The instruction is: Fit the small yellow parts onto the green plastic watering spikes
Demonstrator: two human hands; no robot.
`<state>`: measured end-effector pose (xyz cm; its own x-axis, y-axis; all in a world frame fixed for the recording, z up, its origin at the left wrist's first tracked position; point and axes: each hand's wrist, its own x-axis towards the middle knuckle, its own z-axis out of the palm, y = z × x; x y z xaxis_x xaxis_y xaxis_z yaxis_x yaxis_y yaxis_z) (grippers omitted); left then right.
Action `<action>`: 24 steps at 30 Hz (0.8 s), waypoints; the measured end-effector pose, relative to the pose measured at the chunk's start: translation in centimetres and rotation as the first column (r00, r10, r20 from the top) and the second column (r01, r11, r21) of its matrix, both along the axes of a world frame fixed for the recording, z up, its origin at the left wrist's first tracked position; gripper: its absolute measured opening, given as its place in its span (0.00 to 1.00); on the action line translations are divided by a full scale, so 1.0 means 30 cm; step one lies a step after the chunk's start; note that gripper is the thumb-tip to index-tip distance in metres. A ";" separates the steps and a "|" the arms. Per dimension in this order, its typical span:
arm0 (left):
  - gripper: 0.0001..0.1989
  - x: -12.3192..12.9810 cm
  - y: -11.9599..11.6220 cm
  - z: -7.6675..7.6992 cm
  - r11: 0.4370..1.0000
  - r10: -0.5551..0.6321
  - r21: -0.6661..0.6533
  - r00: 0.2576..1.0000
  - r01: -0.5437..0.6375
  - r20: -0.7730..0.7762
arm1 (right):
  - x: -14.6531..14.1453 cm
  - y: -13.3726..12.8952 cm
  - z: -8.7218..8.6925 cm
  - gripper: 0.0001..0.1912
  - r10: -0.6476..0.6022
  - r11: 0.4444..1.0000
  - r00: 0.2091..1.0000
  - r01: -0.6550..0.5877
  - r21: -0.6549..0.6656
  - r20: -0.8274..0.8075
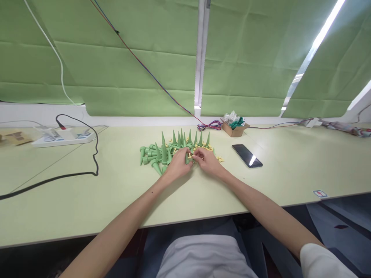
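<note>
My left hand (179,164) is closed around a green plastic cone spike (186,158), mostly covered by the fingers. Close beside it, my right hand (206,161) pinches a small yellow plastic piece (190,156) at the held spike's upper end. Whether the two parts are joined cannot be made out. Just beyond both hands spreads a pile of similar green cone spikes (164,153), several standing point up and others lying on their sides. Small loose yellow pieces (220,159) lie around the pile's right side, partly hidden behind my right hand.
On the pale table (121,208), a black phone (247,155) lies to the right. A small cardboard box (234,131) with plastic wrap stands at the back, beside a coiled red-blue wire (213,125). At left are a white power strip (63,139) and a black cable (96,154).
</note>
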<state>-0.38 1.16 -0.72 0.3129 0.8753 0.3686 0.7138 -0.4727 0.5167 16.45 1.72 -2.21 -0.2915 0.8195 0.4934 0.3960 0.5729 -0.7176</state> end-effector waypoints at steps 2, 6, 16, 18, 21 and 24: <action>0.12 -0.002 0.004 -0.002 1.000 0.003 -0.016 1.000 -0.003 0.003 | 0.001 0.000 -0.001 0.04 0.020 1.000 1.000 -0.020 0.003 -0.005; 0.11 -0.006 0.006 -0.004 1.000 -0.011 0.025 1.000 0.012 -0.017 | 0.001 -0.003 0.004 0.04 0.035 0.999 0.999 -0.035 -0.004 0.001; 0.10 0.000 -0.014 0.004 0.992 -0.058 0.111 0.998 0.061 -0.031 | -0.001 -0.006 0.012 0.14 -0.031 0.998 0.995 0.026 0.053 0.090; 0.10 0.000 -0.015 0.004 0.990 -0.070 0.123 0.997 0.073 -0.027 | -0.002 -0.006 0.012 0.17 -0.057 0.996 0.992 0.050 0.069 0.109; 0.09 0.000 -0.018 0.002 0.988 -0.087 0.127 0.996 0.089 -0.020 | -0.002 -0.005 0.013 0.21 -0.068 0.996 0.989 0.061 0.061 0.129; 0.09 0.004 -0.022 0.003 0.988 -0.101 0.113 0.995 0.103 -0.020 | -0.002 -0.004 0.015 0.24 -0.065 0.998 0.987 0.062 0.026 0.146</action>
<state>-0.26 0.48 -0.64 0.4042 0.7914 0.4587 0.6658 -0.5984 0.4458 16.39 1.60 -1.76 -0.3100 0.8286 0.4663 0.5324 0.5576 -0.6369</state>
